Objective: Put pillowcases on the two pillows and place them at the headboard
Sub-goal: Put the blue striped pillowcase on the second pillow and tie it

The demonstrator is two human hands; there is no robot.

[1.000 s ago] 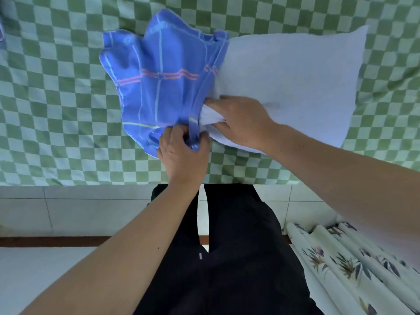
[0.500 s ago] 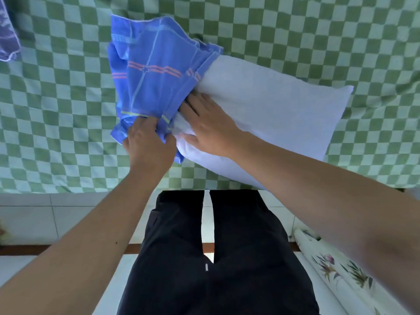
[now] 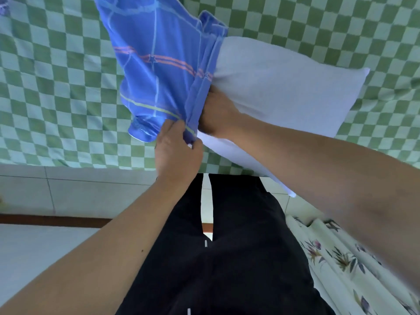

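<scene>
A white pillow [image 3: 286, 92] is held over the near edge of the bed, its left end tucked inside a blue pillowcase [image 3: 154, 71] with orange and yellow stripes. My left hand [image 3: 176, 151] pinches the pillowcase's open hem at its near corner. My right hand [image 3: 217, 114] grips the pillow's left end, its fingers hidden inside the pillowcase opening. Most of the pillow is bare and sticks out to the right. Only this one pillow is in view.
A green-and-white checked sheet [image 3: 52, 87] covers the bed. Pale floor tiles [image 3: 68, 192] lie below its edge. My black-trousered legs [image 3: 227, 258] stand against the bed. A floral curtain or fabric [image 3: 354, 264] hangs at the lower right. A bit of patterned blue cloth [image 3: 3, 6] shows at the top left corner.
The pillow and case have been lifted and tilted. My right hand has slid deeper into the pillowcase opening, and my left hand has shifted to pinch the hem's near corner.
</scene>
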